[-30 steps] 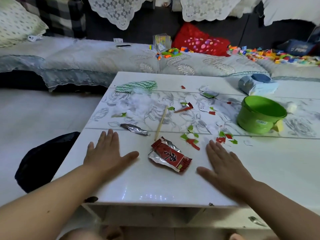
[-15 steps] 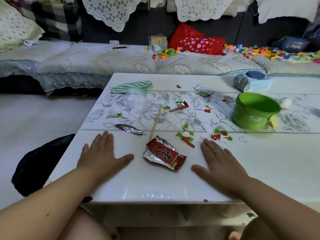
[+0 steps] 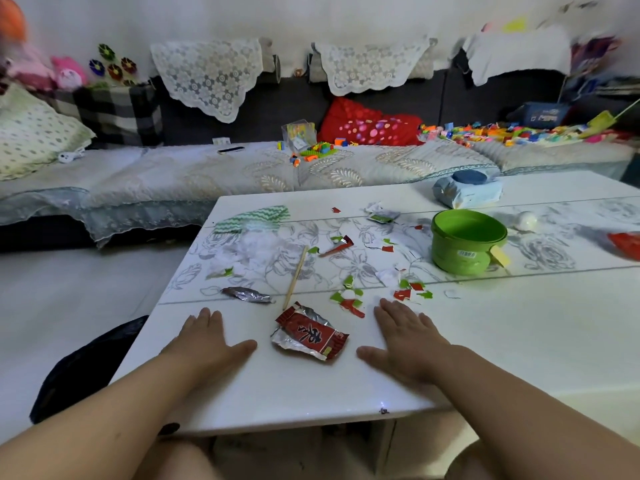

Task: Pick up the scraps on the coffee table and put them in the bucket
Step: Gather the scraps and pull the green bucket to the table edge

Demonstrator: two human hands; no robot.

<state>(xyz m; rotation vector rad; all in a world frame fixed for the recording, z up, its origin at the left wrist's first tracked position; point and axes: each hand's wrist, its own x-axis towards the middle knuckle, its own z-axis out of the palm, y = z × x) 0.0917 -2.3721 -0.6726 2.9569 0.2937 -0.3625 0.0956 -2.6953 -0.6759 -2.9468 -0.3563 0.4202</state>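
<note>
Both my hands lie flat and spread on the white coffee table [image 3: 519, 341] near its front edge, holding nothing: left hand [image 3: 207, 341], right hand [image 3: 405, 341]. Between them is one crumpled red foil snack wrapper [image 3: 310, 332], silver inside. Just behind are one twisted silver foil wrapper [image 3: 247, 294] and one thin wooden stick [image 3: 295, 277]. The tiny red and green paper scraps [image 3: 349, 296] mid-tabletop are too many to count, honestly. One round green plastic bucket [image 3: 467, 240] stands toward the right edge. A red thing [image 3: 627, 244] there is cut off.
</note>
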